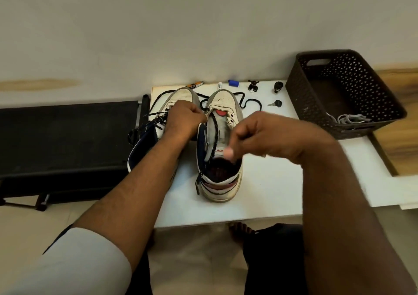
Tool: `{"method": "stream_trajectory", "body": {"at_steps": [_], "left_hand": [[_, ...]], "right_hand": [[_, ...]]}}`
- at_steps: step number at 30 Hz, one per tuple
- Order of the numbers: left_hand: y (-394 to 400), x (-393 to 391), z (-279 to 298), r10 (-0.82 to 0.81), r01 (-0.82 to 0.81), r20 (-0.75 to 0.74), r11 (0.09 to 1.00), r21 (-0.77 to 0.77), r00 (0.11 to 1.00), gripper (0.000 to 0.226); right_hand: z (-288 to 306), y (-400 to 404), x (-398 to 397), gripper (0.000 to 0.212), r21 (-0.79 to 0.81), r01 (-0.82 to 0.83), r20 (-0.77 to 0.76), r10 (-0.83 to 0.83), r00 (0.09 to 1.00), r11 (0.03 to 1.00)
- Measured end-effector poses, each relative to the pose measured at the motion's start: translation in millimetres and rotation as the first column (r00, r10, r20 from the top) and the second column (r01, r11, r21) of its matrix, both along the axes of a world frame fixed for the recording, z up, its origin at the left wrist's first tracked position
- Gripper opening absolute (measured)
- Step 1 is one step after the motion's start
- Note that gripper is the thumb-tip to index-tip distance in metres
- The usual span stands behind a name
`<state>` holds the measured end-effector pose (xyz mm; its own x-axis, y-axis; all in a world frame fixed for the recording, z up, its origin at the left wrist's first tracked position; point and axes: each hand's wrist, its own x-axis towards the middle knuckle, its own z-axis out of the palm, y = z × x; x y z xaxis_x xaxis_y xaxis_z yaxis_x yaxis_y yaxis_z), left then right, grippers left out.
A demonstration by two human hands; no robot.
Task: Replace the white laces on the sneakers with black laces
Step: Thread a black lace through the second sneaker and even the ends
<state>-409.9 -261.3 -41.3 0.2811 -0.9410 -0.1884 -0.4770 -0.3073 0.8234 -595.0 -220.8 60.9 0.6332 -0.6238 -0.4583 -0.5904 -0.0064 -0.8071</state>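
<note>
Lacing is progressing: the left sneaker [158, 123] is already wearing black laces, while the right sneaker [220, 145] is standing unlaced on the white table [271, 181], tongue exposed. Its black lace [246, 101] is trailing round the toe. The left hand [183, 119] is pinching the near eyelet edge; the right hand [267, 136] is curling over the tongue (whether it is holding a lace end, I cannot tell). White laces [352, 118] are lying in the brown basket [316, 104], well apart.
</note>
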Motion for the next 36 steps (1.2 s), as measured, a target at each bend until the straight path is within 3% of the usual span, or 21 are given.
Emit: {"method": "stream_trajectory", "body": {"at_steps": [2,4,5,8,12,15,17,19,22,25,29,36], "left_hand": [[-1,0,-1,-0.026,0.026,-0.01,1.0,-0.007,1.0,0.009],[-2,0,-1,-0.047,0.047,-0.012,0.999,-0.012,0.999,0.017],[-3,-1,-1,-0.064,0.064,-0.011,0.998,-0.011,0.998,0.019],[-1,-5,5,-0.111,0.113,0.051,0.993,-0.023,0.992,0.026],[5,-13,26,-0.138,0.167,0.128,0.954,-0.251,0.982,0.022],[5,-18,37,-0.205,0.236,0.154,0.944,-0.229,0.967,0.023],[6,-20,37,-0.285,0.314,0.228,0.944,-0.103,0.931,0.027],[7,-21,34,-0.352,0.356,0.257,0.934,0.033,0.9,0.034],[6,-23,32,-0.436,0.391,0.267,0.897,0.206,0.859,0.041],[7,-29,28,-0.494,0.413,0.288,0.86,0.299,0.82,0.046],[11,-37,18,-0.375,0.327,0.43,0.927,0.182,0.821,0.042],[1,-35,9,-0.289,0.256,0.33,0.956,0.14,0.899,0.035]], "right_hand": [[-20,-18,-19,0.02,-0.093,0.413,0.087,-0.406,0.91,0.906],[-48,-35,-33,0.022,-0.255,0.607,0.003,-0.627,0.779,0.753],[-63,-43,-38,0.021,-0.312,0.605,-0.114,-0.661,0.742,0.732],[-99,-53,-41,0.026,-0.262,0.611,-0.372,-0.662,0.651,0.747],[-129,-58,-32,0.042,-0.32,0.623,-0.437,-0.695,0.571,0.713],[-139,-60,-25,0.034,-0.414,0.562,-0.445,-0.698,0.561,0.716],[-145,-62,-20,0.018,-0.404,0.569,-0.399,-0.698,0.595,0.716],[-144,-64,-14,0.005,-0.212,0.716,-0.231,-0.746,0.625,0.665],[-121,-64,-5,0.013,0.143,0.846,0.144,-0.857,0.495,0.513],[-104,-68,1,0.016,0.193,0.853,0.36,-0.843,0.399,0.485],[-110,-65,13,0.016,0.121,0.859,0.392,-0.819,0.419,0.497],[-123,-63,22,0.016,0.067,0.876,0.372,-0.826,0.423,0.478]]}}
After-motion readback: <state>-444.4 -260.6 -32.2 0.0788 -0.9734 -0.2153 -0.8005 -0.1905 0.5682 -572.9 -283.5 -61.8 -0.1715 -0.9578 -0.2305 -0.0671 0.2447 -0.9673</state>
